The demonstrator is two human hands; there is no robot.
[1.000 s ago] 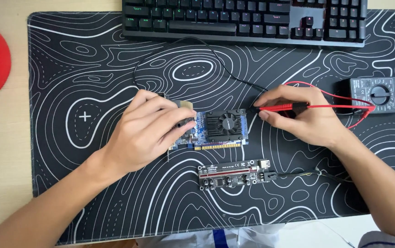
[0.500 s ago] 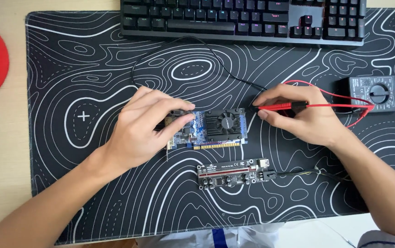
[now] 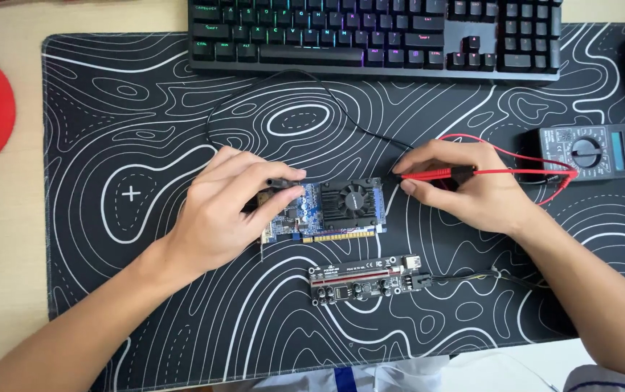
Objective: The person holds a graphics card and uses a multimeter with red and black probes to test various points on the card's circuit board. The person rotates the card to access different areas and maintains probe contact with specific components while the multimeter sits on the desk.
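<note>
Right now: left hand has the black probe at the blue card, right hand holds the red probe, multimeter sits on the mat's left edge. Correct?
Not quite. The head view shows the multimeter at the mat's right edge. The rest holds: left hand with the black probe at the blue card, right hand holding the red probe.

Both forearms are extended in from the lower corners, palms down. The left hand [image 3: 229, 210] is curled, thumb and fingers pinched together at the tips. The right hand [image 3: 465, 190] is likewise closed, forefinger and thumb pressed together, pointing leftward.
</note>
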